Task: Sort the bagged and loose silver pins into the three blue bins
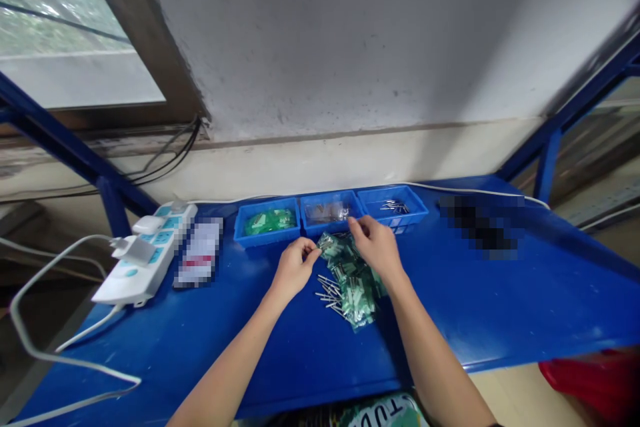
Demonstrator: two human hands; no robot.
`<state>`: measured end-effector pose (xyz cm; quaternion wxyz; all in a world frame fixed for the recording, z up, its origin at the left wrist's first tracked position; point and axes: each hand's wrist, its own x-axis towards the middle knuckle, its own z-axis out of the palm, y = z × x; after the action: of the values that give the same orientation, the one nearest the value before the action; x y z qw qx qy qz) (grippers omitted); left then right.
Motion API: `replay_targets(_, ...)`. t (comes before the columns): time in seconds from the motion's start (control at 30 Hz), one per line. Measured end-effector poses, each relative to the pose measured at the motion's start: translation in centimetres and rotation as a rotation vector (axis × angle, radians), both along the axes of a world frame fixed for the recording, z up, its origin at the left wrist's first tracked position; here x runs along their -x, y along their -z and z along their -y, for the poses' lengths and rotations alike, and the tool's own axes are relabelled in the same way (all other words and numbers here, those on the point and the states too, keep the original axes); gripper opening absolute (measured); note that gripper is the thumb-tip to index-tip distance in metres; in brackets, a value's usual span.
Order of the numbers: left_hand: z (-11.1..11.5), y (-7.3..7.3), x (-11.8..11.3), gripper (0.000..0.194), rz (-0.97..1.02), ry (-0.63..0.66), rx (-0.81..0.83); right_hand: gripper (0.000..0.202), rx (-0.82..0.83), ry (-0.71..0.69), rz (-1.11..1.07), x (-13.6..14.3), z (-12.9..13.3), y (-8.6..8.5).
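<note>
My left hand (299, 260) is closed in a pinch at the near edge of a small clear-and-green plastic bag (329, 245). Just beyond the pile, my right hand (376, 245) has its thumb and fingers drawn together by the middle tray's front rim; whatever is between them is too small to make out. Under and between both hands lies a heap of small green-tinted plastic bags (357, 297). Several thin metal pins, resembling rivets (331, 295), lie loose at the heap's left side.
Three blue trays stand in a row behind: the left tray (239, 232) holds green bags, the middle tray (310, 221) clear packets, the right tray (419, 208) metal pins. A white power strip (150, 260), a phone-like blurred object (203, 247) and a dark blurred object (477, 225) flank them.
</note>
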<state>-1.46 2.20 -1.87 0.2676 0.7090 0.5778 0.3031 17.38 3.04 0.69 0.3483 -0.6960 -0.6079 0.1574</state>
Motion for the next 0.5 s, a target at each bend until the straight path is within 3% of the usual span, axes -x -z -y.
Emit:
replay_targets(0.1,0.2,-1.1,0.3,0.009,0.163,-0.010,-0.208,0.042,0.046,-0.216,-0.155,2.0,0.4,0.1)
replay_targets(0.2,0.5,-2.6,1.4,0.003,0.183,-0.066,-0.599,0.042,0.051,-0.323,-0.246,3.0,0.7,0.1)
replay_targets(0.33,-0.3,-3.8,4.5,0.007,0.097,-0.323,-0.950,0.036,-0.022,-0.329,-0.185,2.8,0.9,-0.1)
replay_targets(0.4,-1.0,-3.8,6.0,0.004,-0.021,-0.446,-0.954,0.036,-0.041,-0.317,-0.131,2.4,0.9,-0.2)
replay_targets(0.5,-1.6,-3.2,7.0,0.013,-0.268,-0.465,-0.774,0.032,-0.017,-0.308,0.001,1.7,0.7,-0.1)
